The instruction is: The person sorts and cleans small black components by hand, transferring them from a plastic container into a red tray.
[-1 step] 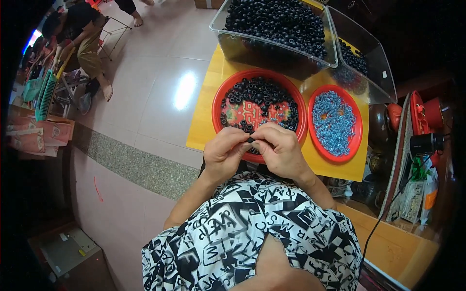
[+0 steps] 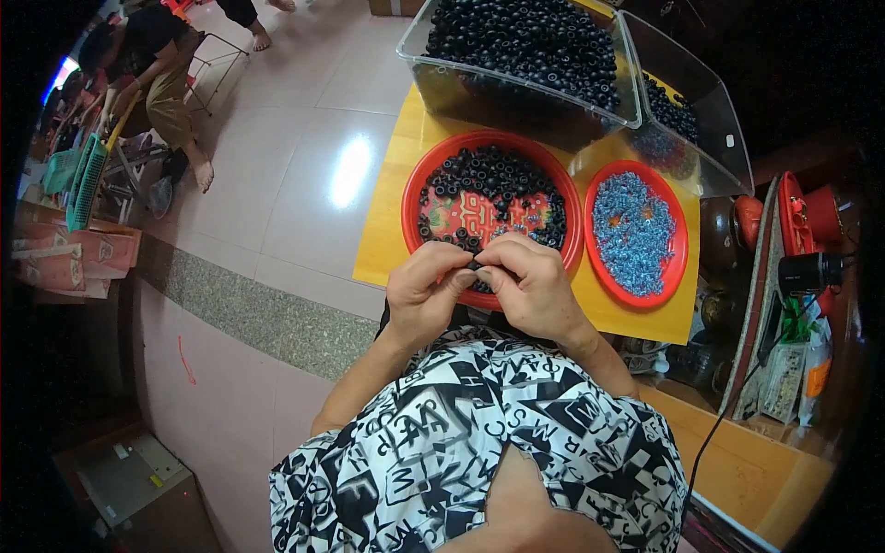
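My left hand [image 2: 426, 289] and my right hand [image 2: 533, 288] meet over the near edge of a round red tray [image 2: 412, 184]. Their thumbs and fingertips pinch together on a small round black part [image 2: 475, 264], mostly hidden by the fingers. Many black ring-shaped parts [image 2: 498, 170] lie in that tray, densest along its far side, with the patterned red bottom showing in the middle. To the right, an oval red tray [image 2: 683, 241] holds a heap of small bluish, shiny metal pieces [image 2: 632, 230]; neither hand touches it.
Both trays stand on a yellow board [image 2: 383, 230]. Behind them, a clear plastic bin [image 2: 516, 97] is heaped with black parts, and a second clear bin [image 2: 714, 147] holds more. A shelf with jars and a black device [image 2: 811, 274] is at right. Another person [image 2: 152, 55] sits far left.
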Motion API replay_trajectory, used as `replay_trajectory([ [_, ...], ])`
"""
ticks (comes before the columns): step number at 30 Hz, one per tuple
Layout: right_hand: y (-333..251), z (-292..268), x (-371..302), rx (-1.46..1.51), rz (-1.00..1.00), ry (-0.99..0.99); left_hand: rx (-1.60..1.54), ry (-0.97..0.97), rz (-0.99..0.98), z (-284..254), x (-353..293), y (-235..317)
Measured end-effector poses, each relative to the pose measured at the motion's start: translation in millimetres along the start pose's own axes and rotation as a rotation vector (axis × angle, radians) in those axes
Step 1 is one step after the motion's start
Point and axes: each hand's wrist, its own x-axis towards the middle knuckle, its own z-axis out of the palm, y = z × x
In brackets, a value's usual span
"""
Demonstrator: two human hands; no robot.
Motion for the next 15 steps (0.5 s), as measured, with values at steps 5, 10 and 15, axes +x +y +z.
replay_trajectory([
  [5, 4.8, 4.6, 3.3, -0.043, 0.060, -0.008, 0.103, 0.038, -0.256, 2.0, -4.0, -1.8],
  [10, 14.5, 6.2, 8.6, 0.018, 0.092, -0.041, 0.041, 0.092, -0.184, 4.1, -0.2, -9.6],
  [15, 19.3, 9.0, 11.4, 0.023, 0.118, -0.057, 0.280, 0.009, -0.066, -0.2, 6.6, -0.9],
])
